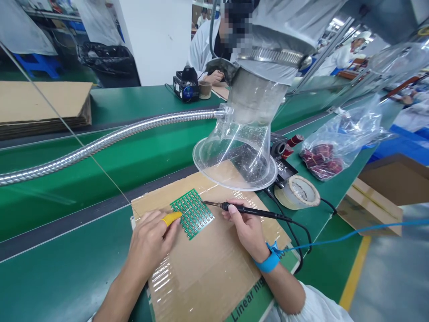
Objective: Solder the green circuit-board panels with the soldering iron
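Note:
A green circuit board panel (pixel 197 219) with rows of small pads lies on a tape-covered cardboard sheet (pixel 208 268). My left hand (pixel 152 237) rests at the board's left edge, a yellow finger cot on one finger. Its fingers are pinched on a thin, pale solder wire (pixel 191 208) that reaches over the board. In my right hand (pixel 246 226) is a soldering iron (pixel 254 211), gripped like a pen. The iron's tip points left, at the board's upper right part; whether it touches a pad is too small to tell. A blue wrist strap (pixel 270 260) circles my right wrist.
A clear fume hood (pixel 234 165) hangs just above the board, with a metal hose (pixel 134 141) crossing left. To the right stand a tape roll (pixel 297 192), a bag of dark red wires (pixel 326 156) and a cardboard box (pixel 372 205). A co-worker (pixel 204 53) sits opposite.

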Demonstrator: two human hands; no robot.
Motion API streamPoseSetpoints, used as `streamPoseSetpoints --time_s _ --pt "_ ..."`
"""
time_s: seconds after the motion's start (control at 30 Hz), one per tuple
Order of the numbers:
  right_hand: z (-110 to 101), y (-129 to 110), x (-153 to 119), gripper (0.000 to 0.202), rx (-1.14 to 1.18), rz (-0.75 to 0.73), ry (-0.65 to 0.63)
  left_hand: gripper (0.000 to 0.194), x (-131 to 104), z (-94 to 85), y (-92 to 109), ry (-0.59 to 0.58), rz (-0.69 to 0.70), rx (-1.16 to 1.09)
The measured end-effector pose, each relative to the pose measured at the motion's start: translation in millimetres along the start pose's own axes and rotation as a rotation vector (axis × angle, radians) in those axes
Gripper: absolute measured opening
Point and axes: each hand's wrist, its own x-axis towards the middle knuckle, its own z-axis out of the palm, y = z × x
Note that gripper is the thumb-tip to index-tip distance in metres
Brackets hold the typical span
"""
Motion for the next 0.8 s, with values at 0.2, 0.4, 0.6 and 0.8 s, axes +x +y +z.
streamPoseSetpoints --time_s 0.2,0.4,0.6,0.8 --pt "0 -3 0 0.037 0.029 0.025 0.015 0.011 2 -0.7 1 0.021 0.010 0.017" --pt "0 0 0 0.036 0.012 0.028 -0.017 0.010 4 1.5 2 0.009 0.036 0.068" --pt "0 -10 3 0.036 0.046 0.054 -0.008 0.013 4 0.8 2 0.033 -0.012 0.083" --pt "4 -11 11 0.037 0.057 0.030 0.044 0.015 7 1.9 4 0.062 -0.027 0.126"
